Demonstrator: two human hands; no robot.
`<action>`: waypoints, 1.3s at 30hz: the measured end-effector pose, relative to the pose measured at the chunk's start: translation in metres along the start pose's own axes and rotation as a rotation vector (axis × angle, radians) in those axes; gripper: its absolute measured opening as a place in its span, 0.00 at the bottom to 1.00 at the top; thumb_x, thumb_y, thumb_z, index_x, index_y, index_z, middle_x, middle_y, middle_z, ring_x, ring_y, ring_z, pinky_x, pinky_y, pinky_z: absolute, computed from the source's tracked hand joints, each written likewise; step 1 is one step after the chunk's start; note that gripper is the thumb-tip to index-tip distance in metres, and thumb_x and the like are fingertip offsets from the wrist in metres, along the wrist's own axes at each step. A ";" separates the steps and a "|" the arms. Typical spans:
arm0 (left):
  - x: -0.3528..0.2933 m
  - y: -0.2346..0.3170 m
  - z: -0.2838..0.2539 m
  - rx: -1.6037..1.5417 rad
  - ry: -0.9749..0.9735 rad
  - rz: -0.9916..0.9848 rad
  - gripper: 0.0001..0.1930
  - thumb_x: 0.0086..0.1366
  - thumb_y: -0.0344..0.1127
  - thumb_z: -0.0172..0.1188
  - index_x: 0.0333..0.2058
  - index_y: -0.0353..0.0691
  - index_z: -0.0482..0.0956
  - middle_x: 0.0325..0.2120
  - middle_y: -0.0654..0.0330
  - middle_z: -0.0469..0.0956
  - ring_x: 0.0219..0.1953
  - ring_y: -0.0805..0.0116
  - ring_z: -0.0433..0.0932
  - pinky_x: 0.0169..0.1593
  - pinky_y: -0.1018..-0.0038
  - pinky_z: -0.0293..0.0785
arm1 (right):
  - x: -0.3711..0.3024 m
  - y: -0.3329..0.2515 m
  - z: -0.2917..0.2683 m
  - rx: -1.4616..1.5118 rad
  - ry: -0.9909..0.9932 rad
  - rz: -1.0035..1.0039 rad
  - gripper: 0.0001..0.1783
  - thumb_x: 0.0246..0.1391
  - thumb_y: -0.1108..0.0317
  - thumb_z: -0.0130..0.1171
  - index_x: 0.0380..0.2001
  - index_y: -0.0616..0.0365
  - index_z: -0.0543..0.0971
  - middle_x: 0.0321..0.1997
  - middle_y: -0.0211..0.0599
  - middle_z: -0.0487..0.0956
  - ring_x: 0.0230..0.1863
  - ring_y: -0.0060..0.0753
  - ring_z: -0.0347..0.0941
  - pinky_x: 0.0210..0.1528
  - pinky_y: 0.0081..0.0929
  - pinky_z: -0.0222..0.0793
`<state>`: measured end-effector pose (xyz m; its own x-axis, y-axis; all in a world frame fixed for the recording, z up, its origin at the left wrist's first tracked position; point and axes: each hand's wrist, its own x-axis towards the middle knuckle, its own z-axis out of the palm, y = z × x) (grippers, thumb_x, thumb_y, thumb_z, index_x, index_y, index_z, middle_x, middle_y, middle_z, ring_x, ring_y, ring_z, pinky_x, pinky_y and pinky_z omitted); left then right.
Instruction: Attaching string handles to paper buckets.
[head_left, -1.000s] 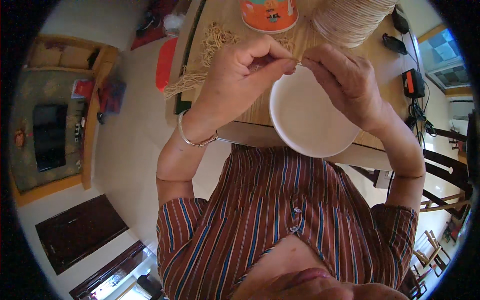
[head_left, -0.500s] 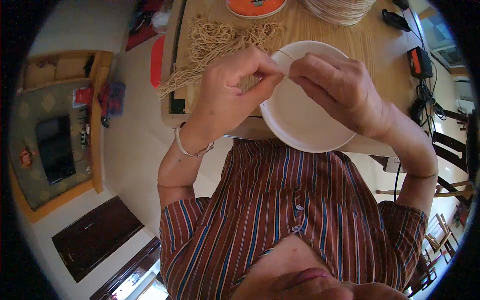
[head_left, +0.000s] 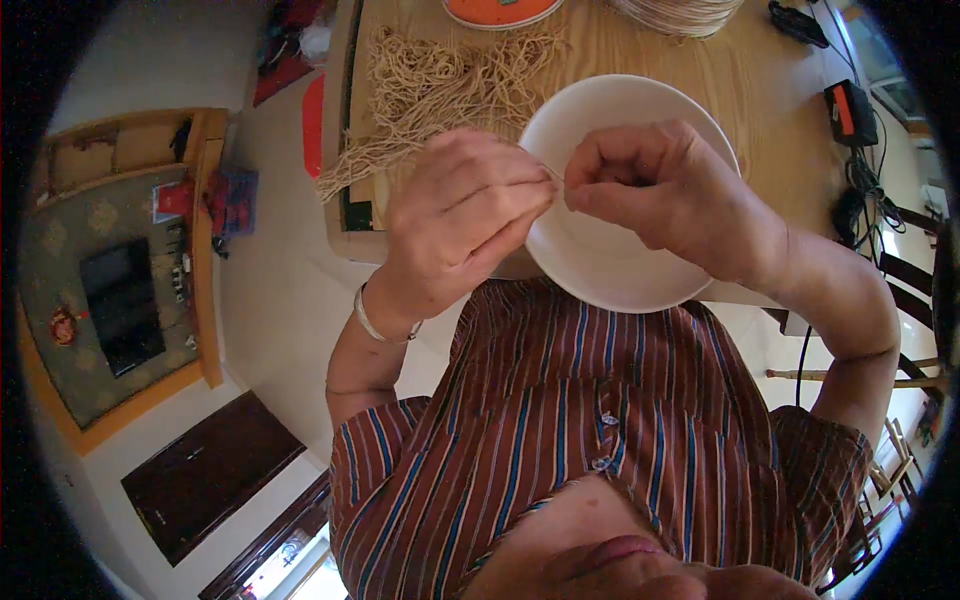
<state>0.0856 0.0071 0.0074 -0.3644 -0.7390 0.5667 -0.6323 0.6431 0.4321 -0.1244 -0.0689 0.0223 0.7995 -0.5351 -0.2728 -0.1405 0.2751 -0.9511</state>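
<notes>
Both hands are held close together over the left part of a white round bowl. My left hand, with a bangle on its wrist, has its fingers pressed together in a pinch, back of the hand upward. Facing it, my right hand pinches with thumb and forefinger, the other fingers curled. A short thin pale string spans the small gap between the fingertips; its ends are hidden in the fingers. Beyond the left hand lies a loose heap of tan strings, some trailing toward the table's left edge.
On the wooden table, an orange round lid or tin and a large coil of pale cord stand at the far side. A black and orange box with black cables sits at the right edge. A red stool stands left.
My left hand has rolled over so its back faces up, and it sits slightly lower. The right hand has turned, showing its thumb and forefinger pinch. The view has shifted a little.
</notes>
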 end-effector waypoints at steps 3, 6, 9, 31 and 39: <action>-0.008 -0.003 -0.006 0.031 0.004 0.020 0.12 0.48 0.19 0.66 0.32 0.38 0.80 0.32 0.59 0.80 0.38 0.59 0.80 0.45 0.65 0.74 | 0.002 0.006 -0.001 -0.075 0.013 -0.003 0.04 0.52 0.73 0.59 0.28 0.63 0.79 0.25 0.25 0.78 0.29 0.11 0.70 0.32 0.17 0.68; -0.022 -0.005 -0.010 -0.044 0.170 -0.186 0.11 0.52 0.17 0.62 0.34 0.36 0.79 0.32 0.55 0.80 0.39 0.59 0.80 0.46 0.65 0.74 | 0.001 0.010 0.002 -0.067 0.008 0.014 0.04 0.51 0.73 0.59 0.28 0.63 0.79 0.24 0.26 0.78 0.29 0.13 0.71 0.32 0.19 0.69; -0.032 -0.001 -0.010 -0.072 0.159 -0.388 0.09 0.55 0.19 0.61 0.35 0.36 0.79 0.35 0.56 0.80 0.41 0.61 0.79 0.48 0.68 0.73 | 0.003 0.015 0.005 -0.144 -0.011 -0.057 0.04 0.50 0.73 0.59 0.28 0.64 0.79 0.23 0.29 0.78 0.28 0.15 0.71 0.31 0.21 0.69; -0.054 0.011 0.022 -0.408 0.058 -0.641 0.11 0.56 0.22 0.62 0.40 0.35 0.76 0.36 0.57 0.80 0.41 0.69 0.79 0.46 0.74 0.74 | 0.010 0.026 0.010 -0.322 0.042 -0.107 0.04 0.52 0.74 0.58 0.26 0.62 0.74 0.19 0.21 0.68 0.24 0.09 0.60 0.24 0.18 0.58; -0.057 0.008 0.024 -0.390 0.075 -0.630 0.10 0.56 0.23 0.63 0.38 0.35 0.77 0.34 0.57 0.81 0.38 0.68 0.81 0.44 0.75 0.75 | 0.012 0.028 0.011 -0.332 0.044 -0.103 0.05 0.53 0.73 0.58 0.25 0.62 0.74 0.19 0.20 0.68 0.24 0.09 0.60 0.24 0.18 0.58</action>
<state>0.0846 0.0496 -0.0386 0.0437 -0.9844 0.1702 -0.4124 0.1374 0.9006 -0.1117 -0.0589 -0.0057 0.7942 -0.5827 -0.1725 -0.2485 -0.0524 -0.9672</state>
